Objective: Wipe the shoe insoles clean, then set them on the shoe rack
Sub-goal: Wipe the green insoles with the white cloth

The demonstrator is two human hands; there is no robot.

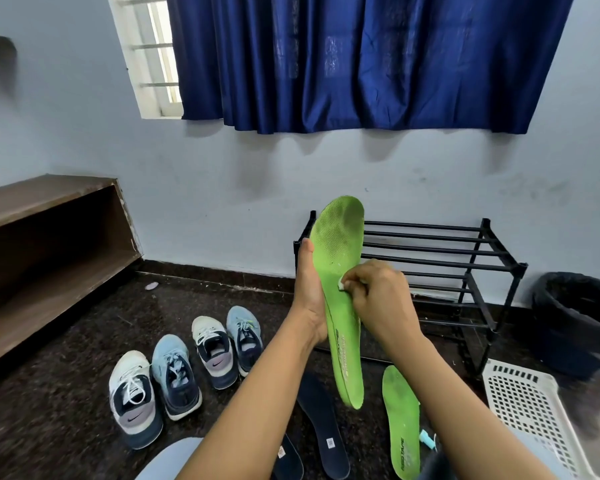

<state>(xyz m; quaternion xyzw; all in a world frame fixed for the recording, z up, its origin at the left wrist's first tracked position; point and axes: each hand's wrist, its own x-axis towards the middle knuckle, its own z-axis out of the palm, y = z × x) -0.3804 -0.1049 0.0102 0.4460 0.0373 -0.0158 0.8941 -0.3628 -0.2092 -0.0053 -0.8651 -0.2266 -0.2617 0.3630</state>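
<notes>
A blue curtain (361,60) hangs on the pale wall above the black shoe rack (440,258), which stands on the dark speckled floor against that wall, while a brown wooden shelf unit (49,258) sits well to the left of the rack. Just right of the rack stands a black bin (575,320), and in front of the rack's right end, nearer the camera, lies a white perforated basket (534,410). Four sneakers (174,379) line up in two pairs on the floor to the left of the rack and nearer the camera. A person holds a green insole (340,258) upright in front of the rack's left end, its toe rising above the top bars and its heel pointing down. A second green insole (400,420) lies flat on the floor in front of the rack, and two dark insoles (321,420) lie on the floor in front of the rack's left end, close to the camera. The left hand (309,292) grasps the raised insole from behind along its left edge, thumb pointing up. The right hand (378,296), fingers curled, pinches a small white wipe (342,285) against the insole's green face near its middle
</notes>
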